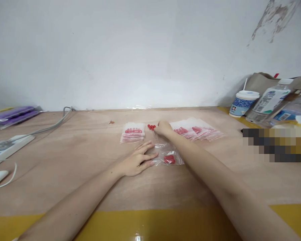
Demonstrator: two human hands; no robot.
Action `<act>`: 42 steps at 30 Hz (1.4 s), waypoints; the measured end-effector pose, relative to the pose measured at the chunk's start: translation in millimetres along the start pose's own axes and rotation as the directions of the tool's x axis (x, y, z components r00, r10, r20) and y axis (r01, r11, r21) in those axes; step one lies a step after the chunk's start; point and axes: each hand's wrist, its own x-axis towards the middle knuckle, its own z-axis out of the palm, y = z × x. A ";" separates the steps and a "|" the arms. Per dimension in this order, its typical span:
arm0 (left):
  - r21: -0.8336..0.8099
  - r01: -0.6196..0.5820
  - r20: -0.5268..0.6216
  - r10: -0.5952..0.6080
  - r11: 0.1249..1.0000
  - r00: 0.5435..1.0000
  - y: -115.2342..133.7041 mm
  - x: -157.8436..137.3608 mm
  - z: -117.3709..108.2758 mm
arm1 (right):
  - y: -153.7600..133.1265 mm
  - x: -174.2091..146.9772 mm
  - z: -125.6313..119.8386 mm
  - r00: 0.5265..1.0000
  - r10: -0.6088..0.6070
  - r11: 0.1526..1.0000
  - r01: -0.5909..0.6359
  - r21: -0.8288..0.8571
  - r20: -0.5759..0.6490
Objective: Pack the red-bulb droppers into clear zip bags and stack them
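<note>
The grip of the right hand (163, 128) is narrow, fingers bunched beside slim red-headed pins (152, 127) with thin shafts; whether it pinches one, I cannot tell. The left hand (137, 159) lies with fingers spread, fingertips at the left edge of a clear plastic bag (160, 154) on the bench (77, 177). Inside that crinkled, shiny bag are rounded, oblong red pieces (169, 159). Beyond the hands, a neat packet stack (133, 126) and fanned packets (197, 122), white-backed, show rows of similar red shapes.
</note>
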 end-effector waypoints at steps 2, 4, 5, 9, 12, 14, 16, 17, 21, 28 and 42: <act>0.016 -0.007 -0.011 0.007 1.000 1.000 1.2 -0.2 0.4 | -2.3 4.9 5.4 1.000 -0.004 1.000 0.004 -0.002 0.029; 0.021 -0.005 -0.003 0.006 1.000 1.000 2.5 -0.2 -0.6 | -4.3 5.9 9.0 0.998 -0.024 1.000 0.024 0.003 0.056; 0.018 -0.001 0.006 0.001 1.000 1.000 3.0 -0.2 -1.6 | -5.1 5.3 9.8 0.997 -0.035 0.999 0.034 0.008 0.068; -0.024 0.057 0.040 -0.056 0.998 0.998 3.2 -0.5 -6.9 | -4.4 -1.8 0.6 0.996 -0.067 0.996 0.064 0.057 0.066; -0.038 0.078 0.064 -0.076 0.996 0.995 2.4 -0.2 -9.4 | 7.5 -13.2 -21.1 0.996 -0.082 0.989 0.084 0.121 -0.021; -0.027 0.068 0.073 -0.066 0.997 0.995 2.3 0.4 -9.6 | 23.3 -26.3 -37.2 0.990 -0.101 0.976 0.117 0.186 -0.094; -0.017 0.064 0.069 -0.063 0.998 0.996 2.6 0.9 -8.8 | 43.7 -44.0 -48.9 0.979 -0.073 0.901 0.146 0.408 -0.190; -0.013 0.063 0.065 -0.062 0.998 0.996 2.7 0.9 -8.3 | 54.6 -53.9 -52.0 0.976 -0.033 0.815 0.152 0.559 -0.216; -0.006 0.051 0.048 -0.051 0.999 0.998 1.2 -0.1 -5.5 | 91.2 -89.9 -45.7 0.957 0.105 0.512 0.182 0.840 -0.271; 0.005 0.031 0.034 -0.032 0.999 0.999 -1.8 -2.0 -2.8 | 101.0 -110.1 -18.0 0.939 0.240 0.422 0.126 0.898 -0.245; -0.010 0.035 0.011 -0.035 0.999 0.999 1.2 -1.0 -2.6 | 104.9 -127.0 -19.1 0.998 -0.064 0.637 0.062 0.768 -0.027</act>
